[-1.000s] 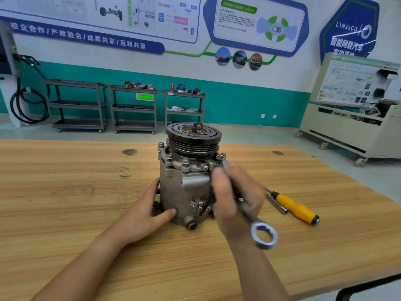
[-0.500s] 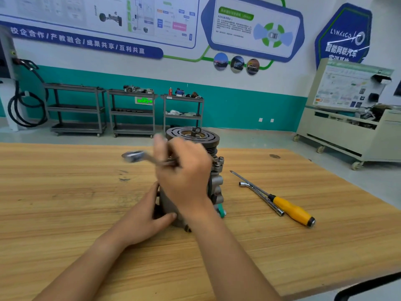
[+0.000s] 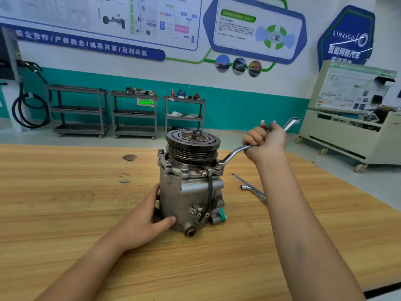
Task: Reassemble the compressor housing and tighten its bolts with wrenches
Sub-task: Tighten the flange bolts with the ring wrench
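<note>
A big wooden table holds the gray compressor, which stands upright in the middle with its round pulley on top. The left hand holds the compressor low down, thumb in front. The right hand makes a fist around a silver wrench. The wrench's ring end sits on a top bolt on the right. Another thin metal tool lies nearby.

Compressor housing: dull silver-grey metal; pulley: black, with concentric grooves; cable: black; base plug: teal-green. Wrench: bright chrome. Workbench: pale honey wood, streaked grain. Wall: white above a teal band. Shelf carts: grey.
</note>
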A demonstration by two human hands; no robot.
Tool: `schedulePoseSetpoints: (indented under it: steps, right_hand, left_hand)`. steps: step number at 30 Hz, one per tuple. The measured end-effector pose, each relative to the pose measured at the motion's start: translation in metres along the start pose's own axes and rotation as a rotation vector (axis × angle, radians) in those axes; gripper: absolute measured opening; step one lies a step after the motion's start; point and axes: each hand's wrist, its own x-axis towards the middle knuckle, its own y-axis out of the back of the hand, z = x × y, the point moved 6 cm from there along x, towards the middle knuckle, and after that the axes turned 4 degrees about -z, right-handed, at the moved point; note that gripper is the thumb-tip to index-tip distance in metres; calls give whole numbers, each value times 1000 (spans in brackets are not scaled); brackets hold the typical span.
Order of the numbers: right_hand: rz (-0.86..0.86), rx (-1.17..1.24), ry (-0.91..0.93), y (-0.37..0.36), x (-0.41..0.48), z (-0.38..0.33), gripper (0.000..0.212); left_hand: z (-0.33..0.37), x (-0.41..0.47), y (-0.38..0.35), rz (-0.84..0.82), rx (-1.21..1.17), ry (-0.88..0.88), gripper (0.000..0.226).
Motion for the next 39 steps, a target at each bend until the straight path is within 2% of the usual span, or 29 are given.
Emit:
schedulePoseSetpoints:
  steps: [9, 14, 18, 24, 29, 33, 36, 39]
  right_hand:
    - [-42, -10, -218, 8, 24, 22, 44]
    - [-73, -49, -396, 7, 33, 43, 56]
    - [-105, -97, -427, 1, 38, 47, 44]
    - [-130, 82, -459, 20, 37, 51, 60]
    - [-70, 186, -388, 35, 35, 45, 47]
    - [-25, 204, -278, 42, 26, 36, 52]
    - [12, 167, -83, 44, 6, 22, 44]
    - [-4, 127, 199, 49, -29, 7, 48]
  left_hand:
    - [-5, 0, 1, 1, -1, 43, 83]
    - [-3, -1, 1, 11, -18, 62, 80]
    - [-3, -1, 1, 16, -54, 50, 76]
    - [-2, -2, 0, 16, -44, 47, 76]
    - [-5, -2, 1, 10, -28, 67, 79]
    - [-7, -1, 1, 7, -33, 85, 83]
    - [-8, 0, 0, 4, -32, 81, 83]
    - [-9, 0, 0, 8, -35, 85, 83]
